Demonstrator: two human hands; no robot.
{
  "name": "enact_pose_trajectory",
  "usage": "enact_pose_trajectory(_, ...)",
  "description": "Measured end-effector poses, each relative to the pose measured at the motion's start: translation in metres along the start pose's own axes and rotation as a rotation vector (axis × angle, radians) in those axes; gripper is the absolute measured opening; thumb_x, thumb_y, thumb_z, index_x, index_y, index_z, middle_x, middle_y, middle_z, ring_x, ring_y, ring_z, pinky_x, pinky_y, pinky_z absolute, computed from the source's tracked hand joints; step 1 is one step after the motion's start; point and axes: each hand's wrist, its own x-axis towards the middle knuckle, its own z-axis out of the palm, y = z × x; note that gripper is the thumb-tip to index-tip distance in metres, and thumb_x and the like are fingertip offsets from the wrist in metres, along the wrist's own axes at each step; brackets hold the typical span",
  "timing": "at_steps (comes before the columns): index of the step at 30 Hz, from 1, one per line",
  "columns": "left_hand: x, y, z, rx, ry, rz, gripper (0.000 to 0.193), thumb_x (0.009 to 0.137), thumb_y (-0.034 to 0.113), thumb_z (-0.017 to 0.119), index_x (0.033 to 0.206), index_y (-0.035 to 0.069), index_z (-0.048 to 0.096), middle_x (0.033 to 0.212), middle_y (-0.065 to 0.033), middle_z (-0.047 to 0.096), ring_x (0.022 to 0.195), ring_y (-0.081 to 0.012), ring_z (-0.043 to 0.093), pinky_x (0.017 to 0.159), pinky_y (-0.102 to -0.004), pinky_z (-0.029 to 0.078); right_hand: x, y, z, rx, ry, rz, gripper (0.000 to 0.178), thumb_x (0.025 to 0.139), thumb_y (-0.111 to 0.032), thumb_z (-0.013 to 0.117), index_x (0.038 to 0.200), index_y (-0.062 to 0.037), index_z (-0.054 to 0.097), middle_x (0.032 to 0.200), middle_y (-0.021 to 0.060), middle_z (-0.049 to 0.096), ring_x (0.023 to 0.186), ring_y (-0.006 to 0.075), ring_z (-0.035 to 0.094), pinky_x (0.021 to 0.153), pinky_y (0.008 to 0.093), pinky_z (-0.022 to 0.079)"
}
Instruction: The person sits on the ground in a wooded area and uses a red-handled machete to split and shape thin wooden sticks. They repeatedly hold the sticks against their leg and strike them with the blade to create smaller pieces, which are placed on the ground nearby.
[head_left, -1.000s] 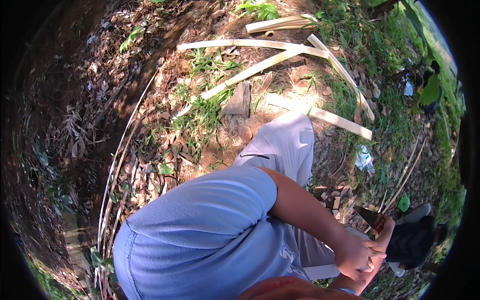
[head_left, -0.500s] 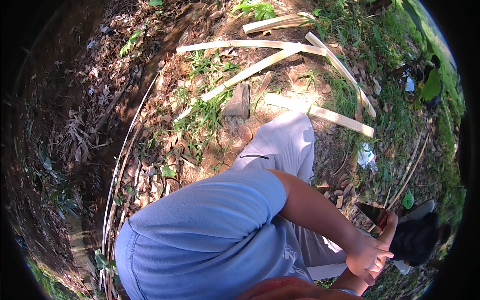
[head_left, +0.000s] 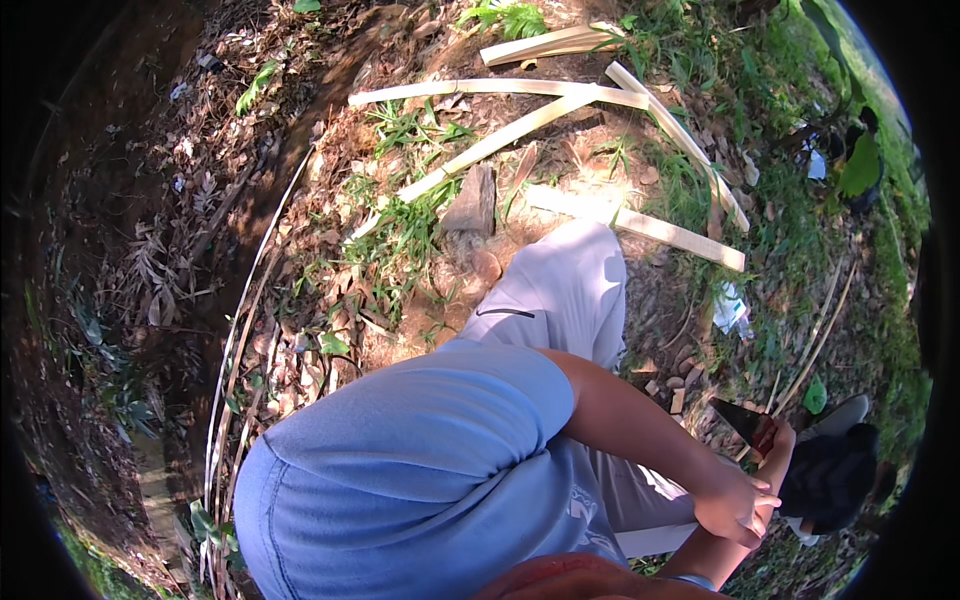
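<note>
At the lower right, my right hand (head_left: pixel 777 447) is closed round the reddish handle of what looks like a handsaw (head_left: pixel 738 419). Its dark, tapering blade points up and left, away from my shoe. My left arm reaches across my body, and my left hand (head_left: pixel 733 507) lies over my right forearm just behind the wrist. Its fingers are stretched across the skin, with no object in them. Under my forearms a pale flat board (head_left: pixel 655 541) shows in part beside my trouser leg; most of it is hidden.
Ahead lie several pale wooden strips (head_left: pixel 500 140), some crossing, and a short one (head_left: pixel 680 238) beyond my knee. A dark wedge-shaped block (head_left: pixel 472 203) sits among grass. Long thin sticks (head_left: pixel 232 345) run along the left. White litter (head_left: pixel 729 308) and small wood offcuts (head_left: pixel 678 400) lie right.
My left hand has shifted slightly along my right forearm, and its fingers have moved a little. The saw stays in my right hand, almost unmoved. The view has shifted very slightly.
</note>
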Motion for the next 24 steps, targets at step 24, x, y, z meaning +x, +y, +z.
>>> enact_pose_trajectory(24,-0.058,0.084,-0.025,-0.413,-0.041,-0.106,0.065,0.116,0.042,0.028,0.152,-0.008,0.049,0.166,-0.025,0.039,0.162,-0.0454,0.013,0.131,-0.0584,0.008,-0.091,-0.061,0.025,-0.259,-0.202,-0.13,0.036,0.098,-0.018,0.054,0.13,-0.0018,0.057,0.108,0.0054,0.056,0.101,0.0184,0.055,0.096,0.0309,0.045)
